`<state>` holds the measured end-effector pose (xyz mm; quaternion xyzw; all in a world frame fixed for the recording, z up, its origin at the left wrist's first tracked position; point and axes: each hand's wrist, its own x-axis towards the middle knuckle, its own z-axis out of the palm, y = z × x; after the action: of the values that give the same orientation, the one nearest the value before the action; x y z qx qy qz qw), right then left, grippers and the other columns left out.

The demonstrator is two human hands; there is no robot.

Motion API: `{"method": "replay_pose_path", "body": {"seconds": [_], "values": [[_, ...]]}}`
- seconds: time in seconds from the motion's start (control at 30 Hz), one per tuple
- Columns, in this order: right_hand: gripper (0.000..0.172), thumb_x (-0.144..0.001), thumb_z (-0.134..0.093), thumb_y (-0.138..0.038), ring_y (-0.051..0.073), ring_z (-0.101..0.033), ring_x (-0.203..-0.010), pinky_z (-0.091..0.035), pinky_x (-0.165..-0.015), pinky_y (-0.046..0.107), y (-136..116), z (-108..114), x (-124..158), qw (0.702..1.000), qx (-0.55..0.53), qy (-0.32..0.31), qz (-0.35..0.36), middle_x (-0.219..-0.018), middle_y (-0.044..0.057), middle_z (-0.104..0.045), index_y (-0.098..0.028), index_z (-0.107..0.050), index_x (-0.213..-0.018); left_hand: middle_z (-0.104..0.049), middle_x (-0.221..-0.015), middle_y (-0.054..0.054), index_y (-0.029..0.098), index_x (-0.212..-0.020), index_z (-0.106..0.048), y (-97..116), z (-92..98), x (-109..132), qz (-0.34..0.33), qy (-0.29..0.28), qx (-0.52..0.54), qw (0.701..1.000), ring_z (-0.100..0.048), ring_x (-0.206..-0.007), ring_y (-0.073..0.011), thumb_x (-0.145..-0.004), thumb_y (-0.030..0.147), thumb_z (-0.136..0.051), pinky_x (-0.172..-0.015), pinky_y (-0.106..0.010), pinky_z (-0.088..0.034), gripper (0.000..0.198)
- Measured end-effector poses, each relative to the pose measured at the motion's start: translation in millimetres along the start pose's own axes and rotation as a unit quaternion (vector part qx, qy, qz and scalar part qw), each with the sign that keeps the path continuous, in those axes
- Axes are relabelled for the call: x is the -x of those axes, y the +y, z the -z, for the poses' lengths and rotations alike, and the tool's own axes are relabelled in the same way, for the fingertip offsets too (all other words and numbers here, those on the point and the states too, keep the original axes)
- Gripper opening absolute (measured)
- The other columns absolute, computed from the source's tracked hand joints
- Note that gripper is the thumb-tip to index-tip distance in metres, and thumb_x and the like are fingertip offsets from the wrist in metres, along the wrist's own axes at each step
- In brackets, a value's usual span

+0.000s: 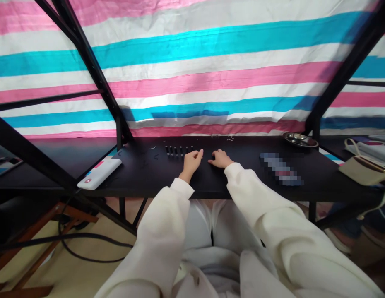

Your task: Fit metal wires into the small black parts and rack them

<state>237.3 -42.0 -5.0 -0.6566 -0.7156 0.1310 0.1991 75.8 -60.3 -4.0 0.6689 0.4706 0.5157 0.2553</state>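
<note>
Both my hands rest on a black table (248,182), in white sleeves. My left hand (191,161) is loosely curled, its thumb and fingers pinched together at the tips next to a row of several small dark upright pieces (177,150). My right hand (220,159) lies palm down with fingers bent, its tips on a small dark thing that I cannot make out. Thin bits of wire (152,147) lie scattered on the table near the row.
A white flat device (99,173) lies at the table's left front. A metal dish (300,140) stands at the back right, a blurred patch (281,168) before it, a beige bag (364,169) at far right. Black frame posts (119,132) rise behind; cables lie on the floor.
</note>
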Motion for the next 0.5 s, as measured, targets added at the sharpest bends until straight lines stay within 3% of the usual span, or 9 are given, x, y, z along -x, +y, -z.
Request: {"method": "replay_pose_path", "body": {"seconds": [0.13, 0.27, 0.37, 0.5], "values": [[0.036, -0.073, -0.058, -0.029, 0.035, -0.038, -0.113, -0.029, -0.09, 0.057, 31.4, 17.1, 23.6, 0.987, 0.022, 0.13, -0.095, -0.116, 0.02, -0.045, -0.013, -0.054, -0.105, -0.044, -0.043, 0.002, 0.016, -0.051, -0.055, -5.5, -2.6, 0.9, -0.042, -0.036, -0.086, 0.995, -0.042, -0.045, -0.009, -0.077, 0.055, -0.045, -0.05, -0.022, -0.033, 0.048], [0.049, -0.069, -0.05, -0.018, 0.034, -0.029, -0.12, -0.022, -0.092, 0.062, 58.2, 26.6, 34.0, 0.935, 0.038, 0.289, -0.2, -0.131, 0.02, -0.033, -0.012, -0.043, -0.117, -0.046, -0.044, 0.001, 0.016, -0.053, -0.056, -8.5, -2.6, -0.7, -0.037, -0.052, -0.116, 0.991, -0.042, -0.047, -0.0094, -0.077, 0.057, -0.042, -0.052, -0.023, -0.033, 0.05], [0.058, -0.065, -0.05, -0.016, 0.033, -0.021, -0.126, -0.019, -0.093, 0.064, 71.8, 30.6, 34.1, 0.916, 0.03, 0.327, -0.232, -0.139, 0.019, -0.025, -0.013, -0.037, -0.122, -0.048, -0.046, 0.001, 0.015, -0.056, -0.058, -9.7, -2.7, -0.7, -0.033, -0.079, -0.132, 0.988, -0.043, -0.048, -0.0097, -0.077, 0.058, -0.041, -0.053, -0.023, -0.033, 0.05], [0.059, -0.062, -0.051, -0.017, 0.033, -0.022, -0.125, -0.018, -0.093, 0.066, 83.5, 35.7, 32.7, 0.903, -0.007, 0.327, -0.28, -0.139, 0.018, -0.027, -0.013, -0.04, -0.12, -0.05, -0.048, 0.0, 0.015, -0.057, -0.059, -12.0, -3.5, -0.2, -0.021, -0.114, -0.152, 0.982, -0.045, -0.049, -0.0105, -0.077, 0.059, -0.04, -0.055, -0.023, -0.034, 0.051]]}}
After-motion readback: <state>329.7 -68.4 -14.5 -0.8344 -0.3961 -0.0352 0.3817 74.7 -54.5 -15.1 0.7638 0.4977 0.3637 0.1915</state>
